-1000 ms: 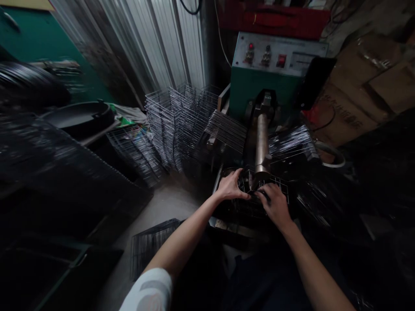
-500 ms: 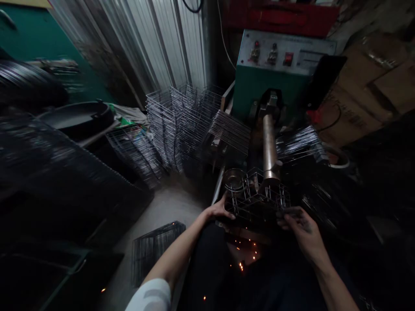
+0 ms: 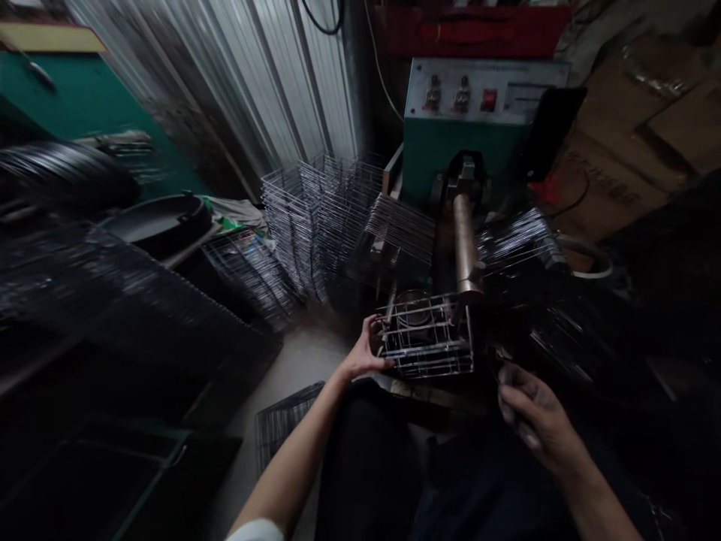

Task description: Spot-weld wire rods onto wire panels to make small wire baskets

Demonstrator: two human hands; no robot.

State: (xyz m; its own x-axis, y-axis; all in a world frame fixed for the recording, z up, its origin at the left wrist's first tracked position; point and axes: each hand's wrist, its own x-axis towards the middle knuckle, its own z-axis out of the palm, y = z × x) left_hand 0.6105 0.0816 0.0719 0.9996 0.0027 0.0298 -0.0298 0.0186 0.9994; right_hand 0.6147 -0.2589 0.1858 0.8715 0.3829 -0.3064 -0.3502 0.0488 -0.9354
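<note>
I take the metal rod [image 3: 465, 244] as my landmark. From my place I see the wire basket [image 3: 428, 351] just below and to the left of the rod's lower end; its right side comes close under this end, but whether they are touching I cannot tell. The left hand [image 3: 363, 353] is to the left of the rod and lower than its end, and it grasps the left side of the wire basket, with the thumb at the near edge. The right hand [image 3: 532, 409] is below and to the right of the rod, apart from the wire basket. Its fingers are curled inward; I cannot tell if something thin is pinched there, because this place is too dark. Behind the wires I notice a round metal piece [image 3: 415, 309], left of the rod's end. Higher on the left of the rod is a row of wire grids [image 3: 402, 225], and farther left stands a tall stack of wire racks [image 3: 307, 225]. Just to the right of the rod lies a bundle of thin wires [image 3: 515, 237]. Above the rod is a green machine [image 3: 436, 143].
</note>
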